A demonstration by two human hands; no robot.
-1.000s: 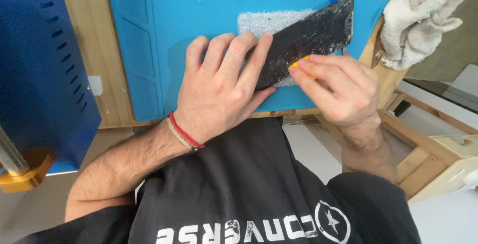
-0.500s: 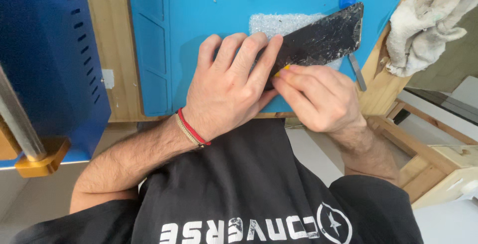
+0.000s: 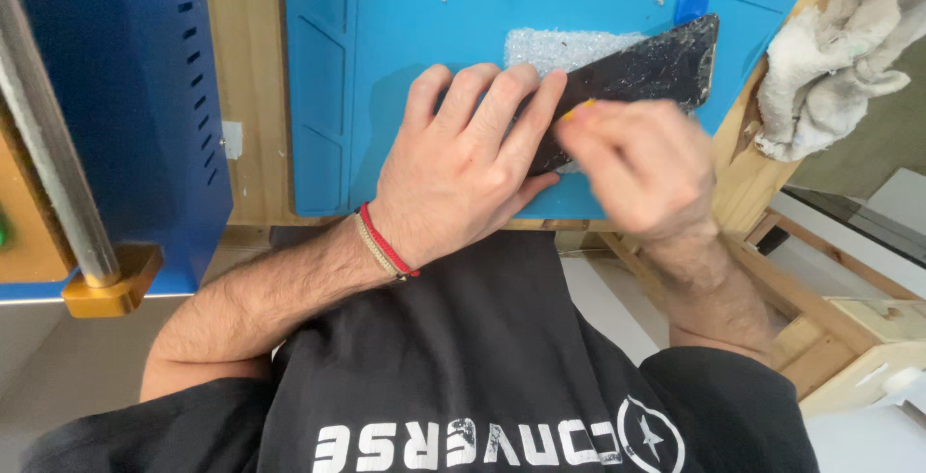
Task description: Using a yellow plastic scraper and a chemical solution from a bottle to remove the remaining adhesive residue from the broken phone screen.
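Cracked black phone panel (image 3: 641, 78) lies on the blue mat (image 3: 415, 68), its near end pinned under the flat, spread fingers of the left hand (image 3: 463, 164). Just beside it, the blurred right hand (image 3: 637, 164) is clenched on a small yellow tool (image 3: 577, 111) touching the panel's edge. A crumpled white cloth (image 3: 830, 78) sits beyond the right hand.

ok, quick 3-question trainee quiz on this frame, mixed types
1. True or false: the left hand lies flat on the black panel.
2. What lies under the panel? A) blue mat B) white cloth C) bare wood
3. Fill in: the right hand pinches a small ____ tool against the panel.

Key: 1 true. 2 A, the blue mat; the cloth lies off to the side. 3 yellow; only the tool's tip shows.
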